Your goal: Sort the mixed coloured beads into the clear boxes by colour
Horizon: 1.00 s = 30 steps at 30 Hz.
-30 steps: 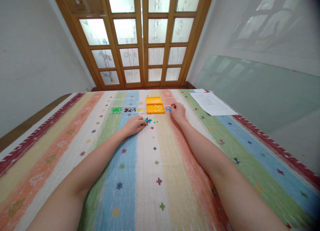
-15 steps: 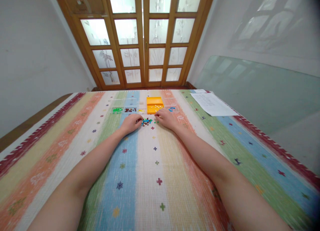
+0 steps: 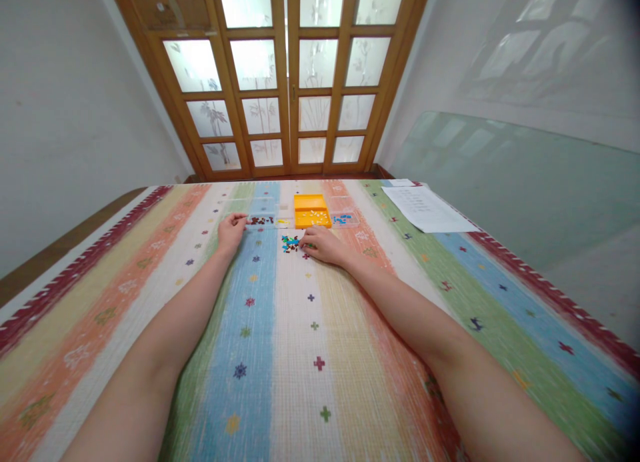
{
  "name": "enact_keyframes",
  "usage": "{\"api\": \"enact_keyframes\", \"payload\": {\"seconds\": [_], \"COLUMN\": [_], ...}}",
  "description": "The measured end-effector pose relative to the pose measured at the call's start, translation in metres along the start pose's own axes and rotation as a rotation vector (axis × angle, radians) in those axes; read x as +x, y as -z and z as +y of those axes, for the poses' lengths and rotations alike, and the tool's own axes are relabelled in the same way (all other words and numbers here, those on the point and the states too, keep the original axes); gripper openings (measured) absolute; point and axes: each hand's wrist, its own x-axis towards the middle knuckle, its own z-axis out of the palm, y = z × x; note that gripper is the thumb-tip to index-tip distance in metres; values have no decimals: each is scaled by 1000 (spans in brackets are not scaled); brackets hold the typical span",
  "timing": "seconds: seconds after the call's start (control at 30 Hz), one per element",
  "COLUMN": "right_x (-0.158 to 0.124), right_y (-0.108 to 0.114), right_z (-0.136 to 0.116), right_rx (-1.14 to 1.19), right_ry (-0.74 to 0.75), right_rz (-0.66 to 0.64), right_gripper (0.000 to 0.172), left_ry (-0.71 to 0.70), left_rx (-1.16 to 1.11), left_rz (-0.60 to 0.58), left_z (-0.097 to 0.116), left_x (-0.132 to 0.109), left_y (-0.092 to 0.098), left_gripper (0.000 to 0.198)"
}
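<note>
A small pile of mixed blue, green and dark brown pieces (image 3: pixel 290 243) lies on the striped cloth. My right hand (image 3: pixel 319 245) rests at the pile's right side, fingers closed together at its edge; what they pinch is too small to name. Farther left, my left hand (image 3: pixel 233 230) is over the clear box of green pieces and hides it, its fingers pressed together on something I cannot make out. Beside it are a clear box of dark brown pieces (image 3: pixel 261 221) and one with yellow pieces (image 3: pixel 283 221). An open orange box (image 3: pixel 313 201) holds white pieces.
A clear box with blue pieces (image 3: pixel 344 219) stands right of the orange box. Printed paper (image 3: pixel 425 209) lies at the back right of the striped tablecloth (image 3: pixel 295 382). Beyond the far edge are wooden glazed doors (image 3: pixel 287 82).
My left hand has moved left, from the pile to the box of green pieces. My right hand has shifted slightly left and nearer, onto the pile's edge.
</note>
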Motion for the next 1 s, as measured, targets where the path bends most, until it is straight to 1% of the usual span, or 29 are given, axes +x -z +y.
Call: {"api": "enact_keyframes", "payload": {"seconds": [0.07,0.13,0.4,0.53,0.6,0.7,0.83,0.93,1.0], "right_x": [0,0,0,0,-1,-1,-1,-1,-2], "right_y": [0,0,-4,-4,-4,-3,-4,-2,0], "right_z": [-1,-1,2,2,2,2,1,3,9], "right_rx": [4,8,1,-4,13,41,55,58,48], "right_ry": [-6,-11,-21,-21,-23,-26,-31,-90,-164], "right_rz": [-3,0,2,10,14,11,16,56,121], "right_gripper": [13,13,12,13,12,11,11,12,13], "left_ry": [56,83,101,115,102,53,-53,-155,-216], "left_rx": [-87,-137,-167,-130,-96,-5,160,247,292], "left_rz": [66,99,109,140,132,88,-24,-131,-215], "left_z": [-5,-8,-7,-8,-8,-6,2,10,16], "left_x": [7,11,12,13,12,8,-2,-11,-19], "left_y": [5,9,12,12,12,11,8,2,-4], "left_gripper": [31,33,41,54,58,55,48,40,33]}}
